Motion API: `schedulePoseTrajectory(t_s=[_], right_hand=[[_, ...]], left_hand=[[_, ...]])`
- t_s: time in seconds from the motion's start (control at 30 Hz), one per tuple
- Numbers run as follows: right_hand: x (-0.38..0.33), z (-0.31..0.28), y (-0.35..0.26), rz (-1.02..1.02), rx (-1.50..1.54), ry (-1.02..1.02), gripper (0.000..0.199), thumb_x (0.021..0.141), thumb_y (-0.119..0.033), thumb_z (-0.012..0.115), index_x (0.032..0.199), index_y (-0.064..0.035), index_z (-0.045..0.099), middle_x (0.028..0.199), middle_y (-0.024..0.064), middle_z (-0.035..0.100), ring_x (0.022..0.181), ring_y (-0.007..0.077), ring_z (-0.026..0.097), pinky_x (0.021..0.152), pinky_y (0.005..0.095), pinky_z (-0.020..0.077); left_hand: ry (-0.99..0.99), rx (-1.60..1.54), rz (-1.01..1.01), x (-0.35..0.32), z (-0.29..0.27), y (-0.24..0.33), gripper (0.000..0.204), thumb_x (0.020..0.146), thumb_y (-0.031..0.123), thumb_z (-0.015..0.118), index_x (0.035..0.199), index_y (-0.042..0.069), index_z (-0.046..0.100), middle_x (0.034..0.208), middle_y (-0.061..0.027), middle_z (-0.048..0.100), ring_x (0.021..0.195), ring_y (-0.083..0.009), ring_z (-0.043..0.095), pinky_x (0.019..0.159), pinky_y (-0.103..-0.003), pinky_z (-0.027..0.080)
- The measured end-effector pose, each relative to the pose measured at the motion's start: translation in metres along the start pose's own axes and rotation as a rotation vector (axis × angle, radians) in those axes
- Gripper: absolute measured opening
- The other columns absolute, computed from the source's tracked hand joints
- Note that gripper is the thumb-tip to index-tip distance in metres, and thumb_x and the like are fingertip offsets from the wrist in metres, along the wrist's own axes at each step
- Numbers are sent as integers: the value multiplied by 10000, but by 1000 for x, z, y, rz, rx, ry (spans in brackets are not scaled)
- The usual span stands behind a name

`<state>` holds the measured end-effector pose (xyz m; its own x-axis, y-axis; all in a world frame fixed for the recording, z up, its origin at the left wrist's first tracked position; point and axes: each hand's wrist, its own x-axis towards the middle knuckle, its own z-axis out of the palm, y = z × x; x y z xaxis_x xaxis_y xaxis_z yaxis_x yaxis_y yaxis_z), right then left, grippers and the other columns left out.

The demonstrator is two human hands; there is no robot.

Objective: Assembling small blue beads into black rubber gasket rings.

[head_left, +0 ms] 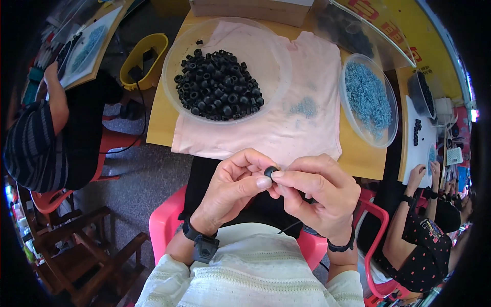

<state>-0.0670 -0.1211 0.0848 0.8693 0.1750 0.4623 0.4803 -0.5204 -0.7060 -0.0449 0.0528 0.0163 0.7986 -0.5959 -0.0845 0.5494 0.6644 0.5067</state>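
Note:
Between the fingertips of both hands, just off the near edge of the table, is a small round black piece. My left hand pinches it between thumb and forefinger, and my right hand presses on it from the other side with thumb and forefinger. Beyond them, a wide clear round tray holds a heap of small black ring-like pieces. To its right stands a clear round container full of tiny pale-blue beads.
A pink cloth covers much of the wooden table, with some blue beads scattered on it. A clear bin and a cardboard box stand at the back. People work at tables left and right; a yellow bucket is at left.

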Motion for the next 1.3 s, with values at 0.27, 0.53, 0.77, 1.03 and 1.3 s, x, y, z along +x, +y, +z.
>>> schedulePoseTrajectory(t_s=[0.27, 0.53, 0.77, 1.03, 1.3], right_hand=[[21, -4, -1, 241, 193, -51, 214, 779, 52, 720, 981, -19, 708, 854, 74, 661, 691, 115, 637, 566, 229, 498], [19, 4, 1, 82, 38, -57, 270, 730, 35, 735, 989, -36, 703, 904, 64, 662, 709, 155, 641, 574, 271, 525], [13, 7, 2, 47, -147, -108, 313, 721, 9, 733, 1025, -50, 686, 912, 57, 658, 755, 198, 653, 613, 276, 536], [57, -9, -8, 330, 98, -233, 160, 802, -62, 707, 957, -35, 678, 840, 82, 665, 688, 212, 633, 612, 300, 507], [125, 55, 109, 108, -176, -18, 112, 816, -39, 626, 899, 7, 685, 779, 213, 648, 744, 384, 637, 666, 419, 502]], left_hand=[[-27, -127, -50, 6, -12, 6, 182, 910, 64, 630, 1075, -2, 587, 1009, -154, 660, 885, -225, 687, 793, -333, 566], [-22, -153, -31, 9, -13, 7, 158, 905, 34, 628, 1057, -1, 598, 1000, -153, 663, 881, -218, 680, 810, -332, 561], [49, -29, 72, 8, -13, 0, 157, 880, -21, 638, 1034, -5, 614, 1008, -149, 658, 876, -212, 664, 805, -329, 555], [17, 119, 187, 8, -17, 22, 161, 831, 11, 655, 968, -2, 571, 903, -130, 630, 813, -193, 646, 762, -335, 562], [53, 206, 118, 6, -14, 26, 201, 771, 68, 721, 909, -3, 594, 817, -170, 631, 683, -220, 642, 602, -298, 540]])
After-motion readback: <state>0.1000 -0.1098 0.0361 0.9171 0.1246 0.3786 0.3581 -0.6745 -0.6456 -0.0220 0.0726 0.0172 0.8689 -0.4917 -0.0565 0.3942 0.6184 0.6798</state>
